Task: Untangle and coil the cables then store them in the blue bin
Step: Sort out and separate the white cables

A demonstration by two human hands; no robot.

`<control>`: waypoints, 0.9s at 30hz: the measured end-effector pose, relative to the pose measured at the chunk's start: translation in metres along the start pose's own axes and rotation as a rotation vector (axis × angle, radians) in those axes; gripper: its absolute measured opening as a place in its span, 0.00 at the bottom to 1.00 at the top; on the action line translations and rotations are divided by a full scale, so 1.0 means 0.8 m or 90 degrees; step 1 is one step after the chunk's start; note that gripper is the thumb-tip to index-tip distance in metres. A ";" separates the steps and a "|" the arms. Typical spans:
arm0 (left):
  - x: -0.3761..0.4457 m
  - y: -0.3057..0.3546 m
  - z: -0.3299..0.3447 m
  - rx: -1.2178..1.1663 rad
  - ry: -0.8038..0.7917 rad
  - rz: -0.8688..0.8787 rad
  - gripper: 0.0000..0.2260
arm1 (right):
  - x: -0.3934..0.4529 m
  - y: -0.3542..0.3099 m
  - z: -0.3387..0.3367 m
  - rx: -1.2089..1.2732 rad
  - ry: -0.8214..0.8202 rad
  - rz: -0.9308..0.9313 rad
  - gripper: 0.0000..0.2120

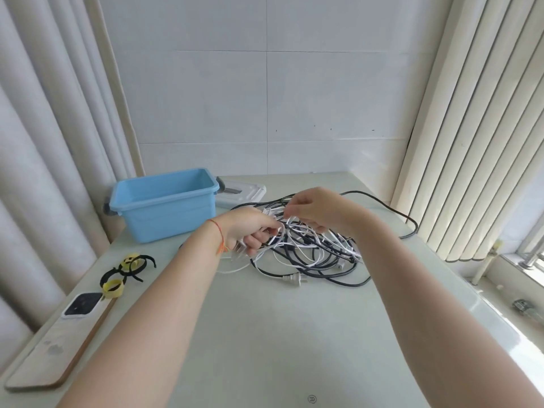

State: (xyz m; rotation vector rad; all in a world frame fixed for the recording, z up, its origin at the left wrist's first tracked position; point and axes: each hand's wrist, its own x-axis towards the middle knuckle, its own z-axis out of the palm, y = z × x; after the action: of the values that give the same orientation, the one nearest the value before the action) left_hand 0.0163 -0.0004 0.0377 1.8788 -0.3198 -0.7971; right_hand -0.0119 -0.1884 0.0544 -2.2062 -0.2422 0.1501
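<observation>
cables [312, 254]: black and white tangle mid-table, part lifted | left hand [253, 231]: fingers curled round white strands | right hand [312, 209]: pinching a white strand above the heap | blue bin [164, 201]: open, back left | cable ties [126, 273]: near left edge

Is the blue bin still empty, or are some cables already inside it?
Empty as far as visible: the blue bin shows only bare inner walls, and the cables lie tangled on the table. Its floor is hidden.

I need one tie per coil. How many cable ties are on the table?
3, clustered at the table's left edge, near the bin: a yellow-black tie farthest back, a black tie in the middle, a yellow tie nearest. Overlap may hide more.
</observation>
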 end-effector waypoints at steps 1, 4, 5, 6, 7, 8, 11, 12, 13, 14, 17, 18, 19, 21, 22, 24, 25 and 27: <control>-0.005 -0.004 -0.006 -0.050 -0.061 0.018 0.15 | 0.001 0.004 -0.006 0.098 -0.029 -0.003 0.08; -0.013 -0.018 -0.018 -0.311 -0.309 0.117 0.16 | 0.006 0.017 -0.013 0.271 -0.010 -0.045 0.07; -0.011 -0.021 -0.018 -0.402 -0.379 0.154 0.15 | 0.010 0.020 -0.010 0.295 0.013 -0.051 0.07; -0.008 -0.023 -0.015 -0.480 -0.433 0.192 0.14 | 0.012 0.020 -0.004 0.315 0.033 -0.054 0.09; -0.003 -0.024 -0.009 -0.546 -0.473 0.227 0.14 | 0.014 0.018 0.003 0.342 0.045 -0.058 0.11; 0.002 -0.025 -0.003 -0.605 -0.498 0.258 0.15 | 0.014 0.016 0.011 0.381 0.044 -0.054 0.15; 0.013 -0.026 0.010 -0.723 -0.504 0.300 0.16 | 0.009 0.004 0.026 0.431 -0.008 -0.015 0.31; 0.015 -0.026 0.011 -0.745 -0.502 0.308 0.17 | 0.008 0.002 0.028 0.397 -0.007 -0.008 0.34; 0.018 -0.028 0.013 -0.761 -0.501 0.315 0.18 | 0.007 0.002 0.030 0.362 0.006 -0.015 0.33; 0.019 -0.029 0.015 -0.769 -0.499 0.323 0.19 | 0.007 0.003 0.032 0.336 0.026 -0.032 0.30; 0.023 -0.030 0.018 -0.766 -0.520 0.323 0.26 | 0.012 0.008 0.034 0.337 0.076 -0.051 0.25; 0.026 -0.030 0.018 -0.766 -0.534 0.318 0.27 | 0.016 0.010 0.034 0.356 0.078 -0.048 0.26; 0.030 -0.029 0.017 -0.769 -0.553 0.315 0.29 | 0.021 0.010 0.035 0.374 0.077 -0.041 0.27; 0.034 -0.027 0.017 -0.771 -0.569 0.316 0.30 | 0.028 0.011 0.034 0.411 0.066 -0.020 0.28; 0.036 -0.026 0.016 -0.769 -0.566 0.318 0.29 | 0.032 0.012 0.033 0.427 0.051 -0.008 0.28; 0.043 -0.026 0.013 -0.773 -0.562 0.328 0.26 | 0.044 0.015 0.030 0.425 0.019 0.010 0.27; 0.048 -0.026 0.010 -0.785 -0.561 0.337 0.23 | 0.051 0.016 0.029 0.408 0.011 0.018 0.26; 0.056 -0.023 0.002 -0.819 -0.541 0.359 0.19 | 0.063 0.018 0.026 0.380 0.012 0.026 0.23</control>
State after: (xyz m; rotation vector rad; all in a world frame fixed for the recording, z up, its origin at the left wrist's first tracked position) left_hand 0.0462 -0.0183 0.0039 0.1687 -0.6167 -0.9950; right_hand 0.0348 -0.1694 0.0290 -1.6195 -0.1198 0.1964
